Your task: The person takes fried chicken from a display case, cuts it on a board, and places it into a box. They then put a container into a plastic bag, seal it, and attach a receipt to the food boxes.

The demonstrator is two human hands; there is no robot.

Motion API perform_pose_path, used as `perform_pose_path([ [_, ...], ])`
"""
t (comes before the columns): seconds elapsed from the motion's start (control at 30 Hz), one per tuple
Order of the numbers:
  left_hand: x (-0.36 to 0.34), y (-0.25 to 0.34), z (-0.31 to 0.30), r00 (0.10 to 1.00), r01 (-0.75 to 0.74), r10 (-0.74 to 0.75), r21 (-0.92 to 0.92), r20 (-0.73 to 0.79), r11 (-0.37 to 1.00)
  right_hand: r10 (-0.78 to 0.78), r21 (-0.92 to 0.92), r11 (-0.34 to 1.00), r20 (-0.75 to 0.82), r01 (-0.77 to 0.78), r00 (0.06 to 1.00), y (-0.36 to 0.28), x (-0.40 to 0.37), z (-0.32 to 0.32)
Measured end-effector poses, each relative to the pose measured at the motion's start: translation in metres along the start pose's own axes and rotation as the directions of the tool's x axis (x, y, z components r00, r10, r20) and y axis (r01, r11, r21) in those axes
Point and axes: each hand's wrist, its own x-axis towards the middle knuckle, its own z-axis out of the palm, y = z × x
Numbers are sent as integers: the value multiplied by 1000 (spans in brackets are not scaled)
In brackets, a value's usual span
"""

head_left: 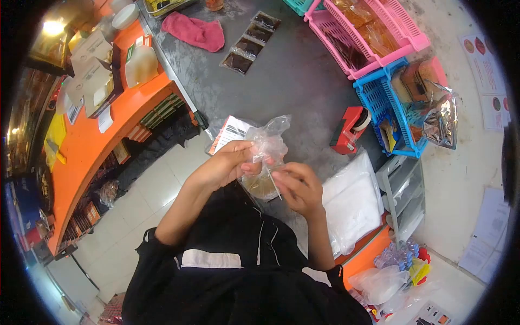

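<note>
My left hand (230, 163) is closed round the gathered neck of a clear plastic bag (271, 142), whose loose top sticks up above the fingers. The lower part of the bag hangs close to my body and holds something yellowish-brown (260, 187). At the right of the neck, my right hand (301, 188) pinches a thin white strip (274, 183) that runs down past the fingertips. Just behind my left hand lies a printed packet (232, 131) in clear plastic.
Dark sachets (252, 42) and a pink cloth (193, 31) lie on the grey table (292, 81). A red tape dispenser (350, 131), a stack of white plastic bags (352, 203), a blue basket (374, 92) and a pink basket (336, 40) stand right. Left is an orange counter (111, 138).
</note>
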Motion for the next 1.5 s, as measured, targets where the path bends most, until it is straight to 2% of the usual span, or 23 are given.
perform_pose_path([
  [0.03,1,-1,-4,999,19,-18,-13,44,1000,3,2,1000,1,-3,1000,0,3,-1],
  [0.1,1,5,7,996,31,-28,-27,90,999,-201,-92,972,138,215,970,1,11,-5],
  [0.13,0,8,18,999,18,-6,246,-50,969,-204,-92,972,143,218,969,0,17,-6],
  [0.17,-2,14,31,982,43,55,498,-180,866,-235,-57,969,95,241,967,-3,24,-5],
  [0.2,-5,16,41,981,38,62,498,-183,867,-265,-22,964,46,266,963,-7,30,-3],
  [0.23,-8,18,49,965,67,145,743,-217,665,-270,-17,963,51,271,962,-13,34,-1],
  [0.27,-11,16,55,946,119,232,909,-226,400,-50,40,998,22,49,999,-21,35,1],
  [0.3,-13,11,58,943,123,237,907,-233,403,176,100,979,7,-175,984,-27,37,2],
  [0.33,-14,7,60,911,80,350,925,-220,372,172,103,980,14,-173,985,-31,39,4],
  [0.37,-14,4,61,867,41,457,942,-200,334,337,214,918,25,-334,941,-33,42,6],
  [0.4,-15,2,61,852,67,473,944,-223,324,493,317,816,55,-483,869,-35,42,7],
  [0.43,-15,2,62,851,70,473,942,-227,327,494,318,814,59,-486,867,-35,42,8],
  [0.5,-16,2,64,850,147,396,877,-348,457,560,397,743,74,-539,825,-36,39,9],
  [0.6,-14,-1,66,844,131,391,847,-368,515,588,372,720,122,-586,800,-34,38,8],
  [0.83,-16,-11,59,840,60,436,853,-324,518,570,400,708,162,-582,805,-37,39,10],
  [0.9,-17,-13,59,832,-8,498,893,-244,450,592,392,717,94,-576,801,-37,39,12],
  [0.97,-17,-12,62,831,18,496,903,-252,430,594,405,710,98,-577,799,-38,38,12],
  [1.03,-15,-15,60,848,-42,499,916,-178,398,597,413,702,104,-581,796,-38,34,12],
  [1.17,-15,-22,55,837,-79,523,909,-162,408,617,470,658,112,-588,779,-34,25,11],
  [1.23,-16,-23,54,850,-111,499,871,-166,478,592,520,669,60,-532,804,-33,25,13],
  [1.33,-17,-25,51,855,-129,499,875,-140,467,587,433,705,88,-562,805,-30,21,10],
  [1.5,-20,-23,49,849,-148,519,896,-103,419,590,411,718,68,-562,804,-33,23,15],
])
